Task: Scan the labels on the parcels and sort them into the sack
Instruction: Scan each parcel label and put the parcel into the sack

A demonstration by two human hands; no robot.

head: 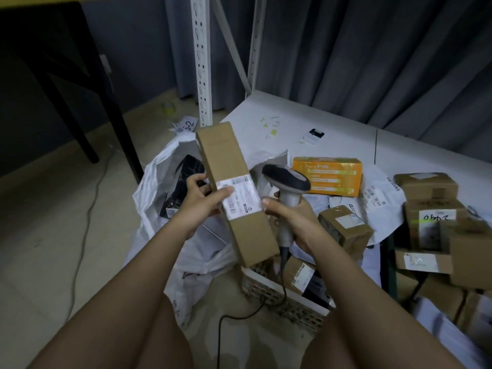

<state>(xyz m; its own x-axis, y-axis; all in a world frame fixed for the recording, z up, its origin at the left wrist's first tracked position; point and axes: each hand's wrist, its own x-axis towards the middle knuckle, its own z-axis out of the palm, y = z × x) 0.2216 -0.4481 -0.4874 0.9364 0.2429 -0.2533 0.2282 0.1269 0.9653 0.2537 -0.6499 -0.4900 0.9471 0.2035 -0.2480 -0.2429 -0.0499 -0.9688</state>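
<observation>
Parcel in hand: long narrow cardboard box (234, 193), held tilted above the sack mouth, far end up and to the left, near end toward the basket.
Label: white shipping label (239, 197) wraps the box at mid-length, facing up; barcode rows visible, text too small to read.
Left hand: left hand (203, 199) grips the box at mid-length, thumb across the label's left edge, fingers curled round the far-left side.
Right hand: right hand (288, 214) wrapped round the scanner (287, 187) handle; head sits just right of the label, cable trailing down to the floor.
Handling, judged: rigid, sharp-edged carton, held one-handed, so probably light. Plain card should not slip. Grip at the middle balances the length; thumb may cover part of the label.
Sack: white plastic sack (157, 179) open at left, a dark parcel (183, 182) already inside.
Remaining stock: basket (290, 302) near, brown boxes (343, 227) and an orange box (328, 175) at right.
</observation>
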